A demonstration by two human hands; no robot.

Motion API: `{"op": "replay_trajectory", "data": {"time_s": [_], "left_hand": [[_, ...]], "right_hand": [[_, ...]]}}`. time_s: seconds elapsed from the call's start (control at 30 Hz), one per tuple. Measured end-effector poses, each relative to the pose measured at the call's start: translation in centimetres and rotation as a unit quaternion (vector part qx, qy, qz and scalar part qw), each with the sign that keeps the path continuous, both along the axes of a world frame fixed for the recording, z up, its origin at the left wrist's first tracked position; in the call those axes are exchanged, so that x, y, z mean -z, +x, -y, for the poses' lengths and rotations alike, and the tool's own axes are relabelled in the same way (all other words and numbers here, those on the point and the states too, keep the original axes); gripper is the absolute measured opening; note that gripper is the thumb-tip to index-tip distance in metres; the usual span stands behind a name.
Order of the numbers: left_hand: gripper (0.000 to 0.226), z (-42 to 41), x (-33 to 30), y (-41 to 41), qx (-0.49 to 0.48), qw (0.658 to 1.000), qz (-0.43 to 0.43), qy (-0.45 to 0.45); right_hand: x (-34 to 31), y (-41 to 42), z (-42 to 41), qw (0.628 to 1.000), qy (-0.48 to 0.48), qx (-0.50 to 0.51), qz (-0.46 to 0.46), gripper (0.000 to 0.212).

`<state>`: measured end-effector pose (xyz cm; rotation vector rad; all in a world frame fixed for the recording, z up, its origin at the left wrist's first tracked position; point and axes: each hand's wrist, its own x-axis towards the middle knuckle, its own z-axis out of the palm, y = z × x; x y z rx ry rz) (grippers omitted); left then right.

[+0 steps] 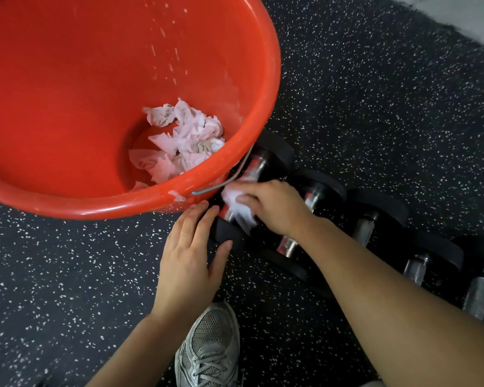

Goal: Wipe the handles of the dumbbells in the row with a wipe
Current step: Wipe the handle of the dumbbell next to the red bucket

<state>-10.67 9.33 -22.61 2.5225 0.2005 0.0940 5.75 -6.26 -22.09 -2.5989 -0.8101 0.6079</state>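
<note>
Head view looks down on a dark rubber floor [375,93] with white speckles, and this is the largest thing we see. On it, at the upper left, stands a big red bucket [67,107] with a thin metal handle [235,177] that hangs at its right side. At the bottom of the bucket we see a heap of crumpled used wipes [182,141].

Just beside the bucket begins the row of dumbbells [375,227], which runs from the bucket toward the lower right edge. They have black heads and shiny metal handles, and they lie close to each other, side by side. The first dumbbell [274,152] lies next to the bucket wall, partly hidden by the rim.

Our right forearm crosses over the row from the lower right. Our right hand [274,205] is closed around a white wipe [241,208] and presses it on the handle of the first dumbbell; the wipe is bunched and sticks out to the left of the fingers. Our left hand [190,255] is flat and spread, holding nothing; its fingertips lie on the near black head [227,233] of the same dumbbell, and the thumb touches the edge of this head.

At the bottom of the picture we see a grey mesh sneaker [210,347] with laces, between our two arms.
</note>
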Motion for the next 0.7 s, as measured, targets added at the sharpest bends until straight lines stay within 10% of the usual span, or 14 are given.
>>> {"op": "replay_trajectory", "data": {"time_s": [0.23,0.53,0.7], "left_hand": [[0.058,0.3,0.0,-0.1,-0.005,1.0,-0.001,-0.003],[0.059,0.5,-0.1,-0.1,-0.007,1.0,-0.001,-0.002],[0.057,0.5,-0.2,-0.1,-0.013,1.0,0.003,-0.007]], "right_hand": [[-0.2,1.2,0.1,0.992,0.015,0.117,0.033,0.04],[0.2,-2.3,-0.6,0.997,-0.018,-0.07,-0.018,0.039],[-0.3,0.7,0.1,0.995,0.012,0.09,0.043,0.036]]}}
